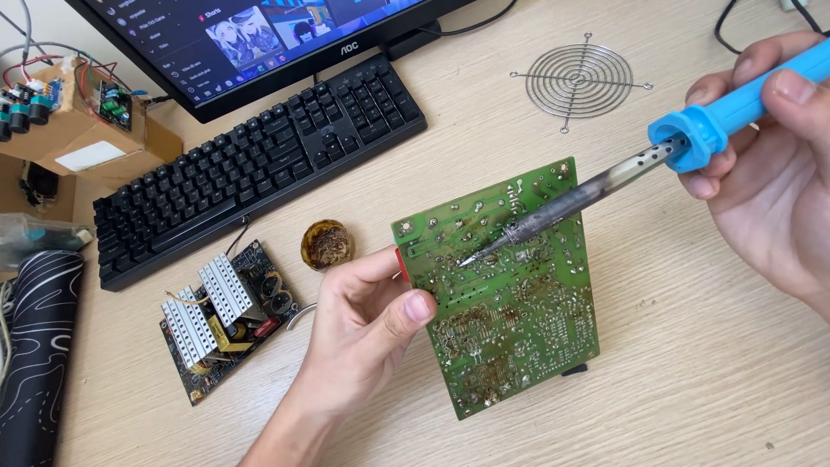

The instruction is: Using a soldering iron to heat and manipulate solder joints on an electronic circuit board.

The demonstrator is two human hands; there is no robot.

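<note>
My left hand [363, 324] grips the left edge of a green circuit board [510, 320], solder side up, tilted above the wooden desk. My right hand [769, 164] holds a soldering iron [692, 138] by its blue handle. The iron's dark metal shaft slants down to the left, and its tip rests on the board's upper left area near a row of solder joints.
A black keyboard [259, 160] and a monitor [259, 43] stand at the back. A second board with silver heat sinks [226, 316] lies left. A small round tin [327, 246] sits beside it. A wire fan grille [579, 79], a cardboard box with electronics [73, 121] and a rolled mat [35, 346] are also here.
</note>
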